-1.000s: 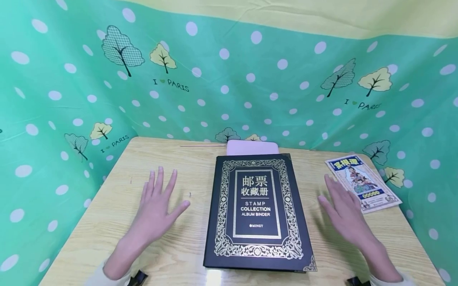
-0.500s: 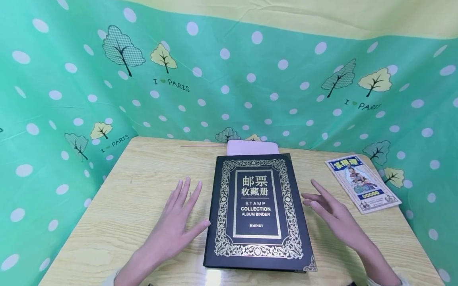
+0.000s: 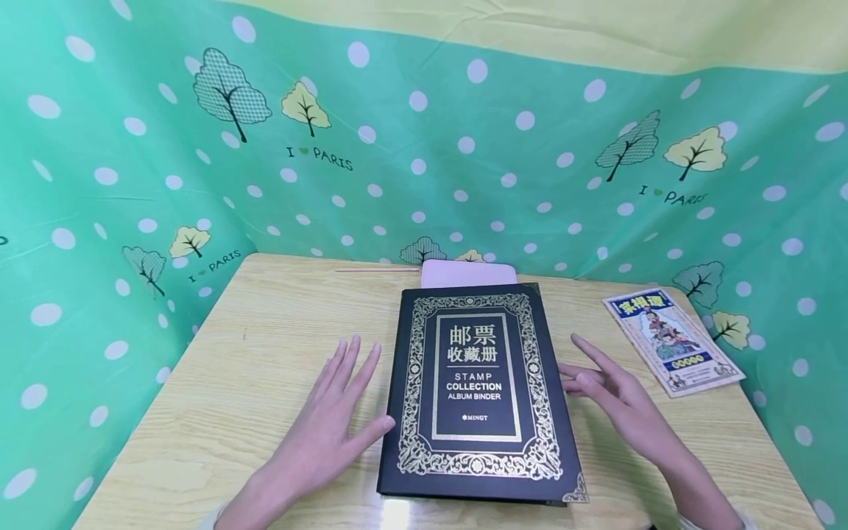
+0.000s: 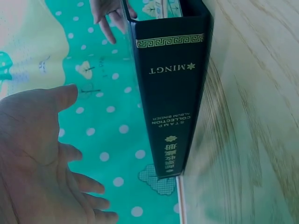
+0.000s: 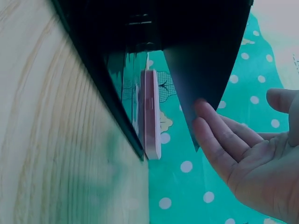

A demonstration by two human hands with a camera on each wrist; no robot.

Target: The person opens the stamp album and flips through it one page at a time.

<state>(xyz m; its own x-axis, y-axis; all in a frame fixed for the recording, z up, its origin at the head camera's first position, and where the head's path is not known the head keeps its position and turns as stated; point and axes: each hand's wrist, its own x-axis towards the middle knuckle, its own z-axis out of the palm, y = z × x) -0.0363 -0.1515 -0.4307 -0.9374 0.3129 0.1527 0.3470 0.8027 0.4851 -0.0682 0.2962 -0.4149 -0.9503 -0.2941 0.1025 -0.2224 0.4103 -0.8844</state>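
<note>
A dark stamp album (image 3: 473, 456) with silver ornament lies on the table, its spine (image 4: 170, 98) toward my left hand (image 3: 324, 427). That hand is spread beside the spine, thumb near the cover's left edge; the left wrist view shows it apart from the album. At the album's right edge is my right hand (image 3: 626, 408), fingers extended and holding nothing. In the right wrist view, two of its fingertips (image 5: 203, 107) touch or nearly touch the inner side of the front cover (image 5: 201, 65). That cover stands apart from the back cover, with clear sleeves (image 5: 131, 84) between.
A pink case (image 3: 467, 273) sits behind the album's top edge, partly hidden by it. Left of it lies a thin stick (image 3: 377, 269). At the right is a printed booklet (image 3: 672, 342). A green dotted curtain (image 3: 424, 169) hangs round the wooden table (image 3: 218, 368).
Both hands have moved inward to the album's sides, the left one to the right and the right one to the left. The album and booklet stay in place.
</note>
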